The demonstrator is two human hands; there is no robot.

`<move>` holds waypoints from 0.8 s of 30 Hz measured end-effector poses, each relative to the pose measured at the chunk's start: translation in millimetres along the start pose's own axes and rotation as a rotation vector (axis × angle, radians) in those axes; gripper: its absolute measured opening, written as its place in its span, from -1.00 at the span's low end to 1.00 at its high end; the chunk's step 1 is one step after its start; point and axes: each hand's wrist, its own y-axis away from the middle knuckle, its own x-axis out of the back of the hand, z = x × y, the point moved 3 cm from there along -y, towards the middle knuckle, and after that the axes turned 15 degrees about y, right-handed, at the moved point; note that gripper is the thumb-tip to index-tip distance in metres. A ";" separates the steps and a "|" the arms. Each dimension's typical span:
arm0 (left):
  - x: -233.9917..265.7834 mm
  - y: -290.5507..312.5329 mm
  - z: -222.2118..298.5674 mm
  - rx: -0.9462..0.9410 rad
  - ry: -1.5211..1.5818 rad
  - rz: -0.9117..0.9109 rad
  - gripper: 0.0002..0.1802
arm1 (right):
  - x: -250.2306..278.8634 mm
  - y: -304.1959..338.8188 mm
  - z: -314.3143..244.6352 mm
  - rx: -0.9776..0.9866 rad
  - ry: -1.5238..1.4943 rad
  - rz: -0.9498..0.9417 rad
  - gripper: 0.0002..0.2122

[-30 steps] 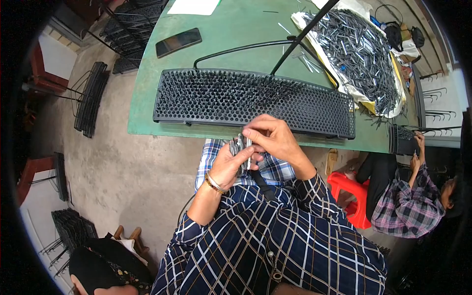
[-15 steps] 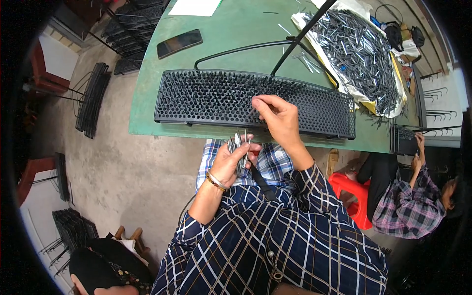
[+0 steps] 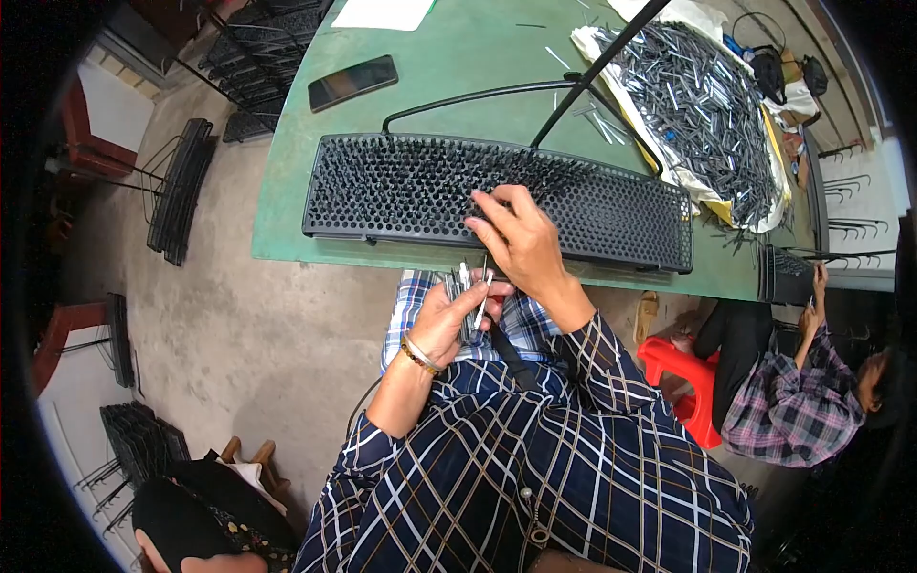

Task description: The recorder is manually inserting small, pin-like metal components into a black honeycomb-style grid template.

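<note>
At the left side of the frame, dark rack-like panels [image 3: 180, 196] are standing on the grey floor [image 3: 287, 353], and at the lower left a person in black clothing [image 3: 191, 511] is showing partly. Toward the upper left, a dark phone [image 3: 353, 83] is lying on the green desk [image 3: 282, 205], just below a white sheet [image 3: 385, 11]. Across the middle, a long black perforated panel [image 3: 382, 196] is resting along the desk's near edge, dark tips crowding its left part and open holes showing on its right, while a black bent-rod frame [image 3: 458, 97] is rising behind it. Below the panel, the left hand [image 3: 441, 323] is keeping its fingers closed around a bundle of thin metal rods [image 3: 464, 279]. Beside it, the right hand [image 3: 525, 246] is hovering over the panel's middle, its thumb and forefinger slightly parted and holding nothing that shows. At the upper right, a white sack [image 3: 626, 126] is bearing a heap of dark and silvery rods [image 3: 702, 115]; below, near a red stool [image 3: 702, 396], a co-worker in a plaid shirt [image 3: 788, 415] is working at another dark panel [image 3: 791, 275].
</note>
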 end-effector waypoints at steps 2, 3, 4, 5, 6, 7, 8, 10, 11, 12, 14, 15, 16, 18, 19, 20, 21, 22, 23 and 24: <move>-2.6 0.7 3.4 -0.030 0.002 -0.021 -0.74 | 3.3 3.2 6.7 -0.111 -0.170 -0.002 -0.83; -2.9 1.8 3.9 -0.032 0.004 -0.018 -0.74 | 8.9 4.1 6.7 -0.110 -0.172 -0.004 -0.83; -3.6 2.7 4.9 -0.051 0.008 -0.033 -0.75 | 9.7 6.1 6.1 -0.200 -0.293 -0.241 -0.85; -4.4 3.5 5.8 -0.071 0.012 -0.049 -0.76 | 7.1 10.2 4.6 -0.289 -0.412 -0.478 -0.85; -6.6 3.3 5.4 -0.067 0.011 -0.053 -0.76 | 5.2 14.3 5.3 -0.301 -0.569 -0.481 -0.85; -9.2 3.1 4.9 -0.068 -0.011 -0.057 -0.77 | 6.3 15.8 8.0 -0.303 -0.566 -0.479 -0.85; -11.3 2.7 4.4 -0.069 -0.033 -0.061 -0.77 | 7.1 16.9 12.0 -0.412 -0.659 -0.484 -0.84; -11.1 0.3 1.9 -0.055 -0.026 -0.067 -0.77 | 8.8 14.8 20.3 -0.544 -0.668 -0.430 -0.84; -10.1 -0.8 0.5 -0.044 -0.018 -0.072 -0.77 | 12.0 12.1 23.8 -0.595 -0.641 -0.399 -0.84; -7.3 -2.1 -2.3 -0.032 -0.007 -0.069 -0.77 | 14.1 8.7 25.4 -0.585 -0.612 -0.307 -0.85; -7.0 -3.3 -4.3 -0.030 0.006 -0.063 -0.77 | 12.6 2.6 26.6 -0.574 -0.584 -0.215 -0.86; -7.5 -3.7 -5.4 -0.028 0.019 -0.058 -0.77 | 13.6 -1.9 25.9 -0.486 -0.518 -0.107 -0.87; -7.7 -4.0 -6.3 -0.027 0.018 -0.060 -0.77 | 14.4 -5.5 24.7 -0.397 -0.452 0.000 -0.88; -6.8 -4.0 -7.7 -0.017 0.046 -0.053 -0.74 | 6.1 -9.3 24.1 -0.342 -0.427 0.045 -0.89; -5.9 -3.7 -8.2 -0.018 0.045 -0.053 -0.74 | 4.7 -10.7 21.8 -0.286 -0.404 0.088 -0.90; -4.8 -3.1 -8.9 -0.015 0.047 -0.052 -0.73 | 4.5 -10.1 20.5 -0.279 -0.345 0.070 -0.91; -3.2 -3.8 -9.3 -0.010 0.049 -0.053 -0.71 | 3.1 -9.4 21.4 -0.279 -0.345 0.070 -0.91; -1.6 -4.2 -8.8 -0.009 0.049 -0.054 -0.71 | 2.6 -8.6 21.7 -0.237 -0.306 0.103 -0.91; 0.1 -4.5 -8.5 0.015 0.072 -0.058 -0.69 | 2.7 -7.9 21.6 -0.196 -0.268 0.135 -0.91; 1.4 -3.1 -8.1 0.036 0.097 -0.058 -0.68 | 6.2 -9.7 18.2 -0.175 -0.255 0.124 -0.92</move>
